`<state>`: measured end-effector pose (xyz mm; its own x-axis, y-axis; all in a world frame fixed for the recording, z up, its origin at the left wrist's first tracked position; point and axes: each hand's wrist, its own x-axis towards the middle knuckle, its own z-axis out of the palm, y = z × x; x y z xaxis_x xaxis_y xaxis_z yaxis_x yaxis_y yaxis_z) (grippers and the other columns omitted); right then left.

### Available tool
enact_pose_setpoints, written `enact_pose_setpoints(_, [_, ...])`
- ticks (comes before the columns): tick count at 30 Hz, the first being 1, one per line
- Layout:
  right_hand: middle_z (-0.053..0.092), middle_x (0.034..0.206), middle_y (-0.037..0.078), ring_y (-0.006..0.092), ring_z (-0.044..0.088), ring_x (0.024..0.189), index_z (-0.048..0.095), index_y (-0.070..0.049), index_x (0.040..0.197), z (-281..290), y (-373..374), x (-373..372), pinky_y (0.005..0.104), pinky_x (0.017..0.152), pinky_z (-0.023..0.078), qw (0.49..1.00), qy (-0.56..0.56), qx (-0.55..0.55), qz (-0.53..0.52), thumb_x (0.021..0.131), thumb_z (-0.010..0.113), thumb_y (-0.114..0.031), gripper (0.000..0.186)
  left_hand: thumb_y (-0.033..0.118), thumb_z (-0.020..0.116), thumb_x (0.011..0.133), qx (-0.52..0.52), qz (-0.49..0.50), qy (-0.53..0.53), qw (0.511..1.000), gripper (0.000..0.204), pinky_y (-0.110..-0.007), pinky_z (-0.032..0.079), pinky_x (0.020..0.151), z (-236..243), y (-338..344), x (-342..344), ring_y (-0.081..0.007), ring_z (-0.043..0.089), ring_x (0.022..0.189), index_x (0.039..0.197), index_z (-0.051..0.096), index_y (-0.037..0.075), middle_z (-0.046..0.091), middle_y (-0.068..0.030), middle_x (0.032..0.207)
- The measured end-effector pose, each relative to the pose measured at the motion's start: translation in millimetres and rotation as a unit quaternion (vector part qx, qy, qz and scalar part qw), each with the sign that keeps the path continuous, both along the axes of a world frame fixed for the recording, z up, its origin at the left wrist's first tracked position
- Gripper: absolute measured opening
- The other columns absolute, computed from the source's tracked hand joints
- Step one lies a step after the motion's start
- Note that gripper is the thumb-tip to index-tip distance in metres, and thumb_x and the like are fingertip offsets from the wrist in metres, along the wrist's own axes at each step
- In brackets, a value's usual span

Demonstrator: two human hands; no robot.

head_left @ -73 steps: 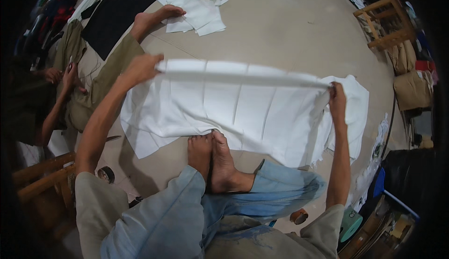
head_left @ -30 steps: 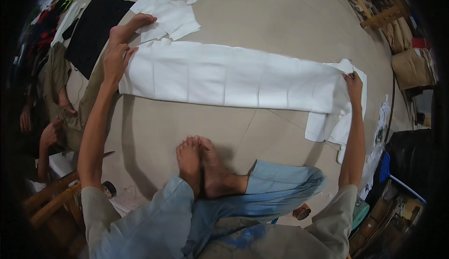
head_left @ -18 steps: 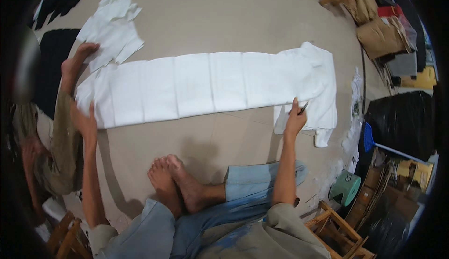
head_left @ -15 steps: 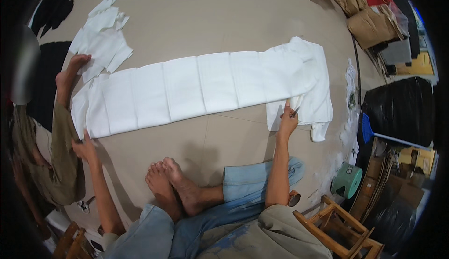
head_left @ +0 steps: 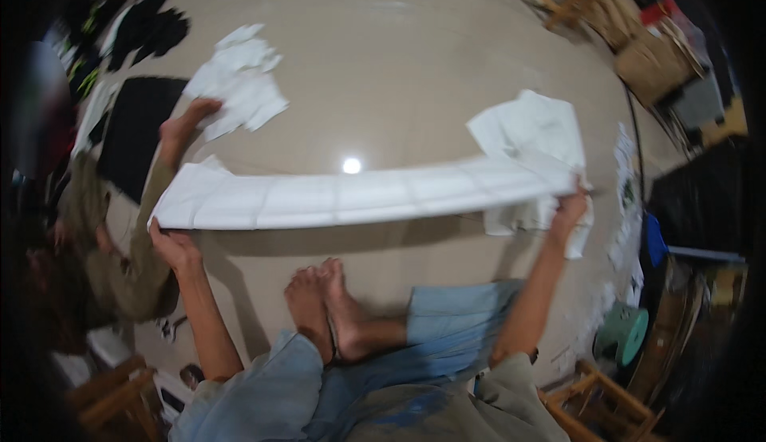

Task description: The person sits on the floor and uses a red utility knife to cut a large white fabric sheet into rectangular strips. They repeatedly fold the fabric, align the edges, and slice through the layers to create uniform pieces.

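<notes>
A long white cloth folded into a creased strip [head_left: 359, 201] hangs stretched between my hands, raised off the floor with its shadow below. My left hand [head_left: 177, 249] is closed on its left end. At the other end my right hand [head_left: 569, 209] grips the cloth; a small dark tool shows blurred beside those fingers, its kind unclear. Under and behind the right end lies a rumpled white cloth [head_left: 531, 127] on the floor. Loose white cloth pieces [head_left: 239, 83] lie at the far left.
Another person's foot [head_left: 190, 116] and leg are at left, beside a black cloth [head_left: 144, 135]. Wooden stools stand at lower left [head_left: 120, 398] and lower right [head_left: 602, 402]. Along the right are a green reel [head_left: 622, 334], a blue brush [head_left: 656, 238] and brown paper bags [head_left: 654, 55].
The white strip has risen off the floor, pulled taut and nearer to me. My right hand has moved right to its far end. The rumpled cloth stays on the floor. The view has shifted.
</notes>
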<state>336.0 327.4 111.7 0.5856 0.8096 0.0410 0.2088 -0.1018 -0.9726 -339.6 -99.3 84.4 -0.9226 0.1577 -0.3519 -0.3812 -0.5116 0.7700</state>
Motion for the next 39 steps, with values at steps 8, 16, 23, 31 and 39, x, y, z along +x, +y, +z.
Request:
enact_pose_setpoints(8, [0.060,0.070,-0.002,0.0094,0.052,0.052,0.063,-0.011,0.087,101,-13,39,0.0278,0.045,0.039,0.992,0.022,-0.062,0.104,0.096,0.075,-0.033,0.027,0.025,0.059,0.101,-0.128,0.017,-0.053,0.990,0.016,-0.034,0.052,0.058,59,12,60,-0.0157,0.057,0.063,0.093,0.059,0.010,0.058,-0.0017,0.081])
enact_pose_setpoints(16, [0.047,0.064,-0.007,0.0033,0.035,0.045,0.067,-0.011,0.093,92,56,40,0.0214,0.039,0.023,0.981,0.127,0.016,0.147,0.097,0.073,-0.029,0.019,0.025,0.055,0.101,-0.095,0.135,0.219,0.961,0.025,-0.029,0.047,0.067,84,62,36,-0.0136,0.060,0.081,0.104,0.061,0.001,0.064,-0.0054,0.097])
enact_pose_setpoints(23, [0.044,0.062,-0.007,0.0051,0.032,0.042,0.067,-0.012,0.088,5,152,86,0.0228,0.037,0.023,0.985,0.107,-0.010,0.136,0.098,0.073,-0.032,0.023,0.025,0.053,0.102,-0.085,0.068,0.105,0.988,0.025,-0.032,0.053,0.073,23,47,105,-0.0152,0.062,0.088,0.113,0.061,0.004,0.065,-0.0061,0.102])
enact_pose_setpoints(31, [0.078,0.103,0.012,0.0169,0.062,0.077,0.070,0.001,0.107,-122,68,135,0.0325,0.068,0.048,0.954,-0.258,-0.133,0.075,0.100,0.065,-0.027,0.030,0.034,0.058,0.103,-0.134,-0.205,-0.149,0.958,0.041,-0.041,0.056,0.091,-80,-16,193,-0.0220,0.067,0.108,0.131,0.054,0.004,0.065,-0.0072,0.118])
enact_pose_setpoints(39, [0.069,0.128,0.014,0.0217,0.066,0.113,0.067,0.003,0.127,-84,-68,-127,0.0338,0.100,0.051,0.868,-0.237,0.071,0.431,0.099,0.063,-0.001,0.029,0.013,0.071,0.093,-0.496,-0.188,0.422,0.736,0.040,-0.042,0.040,0.110,-66,6,79,-0.0276,0.055,0.126,0.129,0.058,0.002,0.063,-0.0127,0.127])
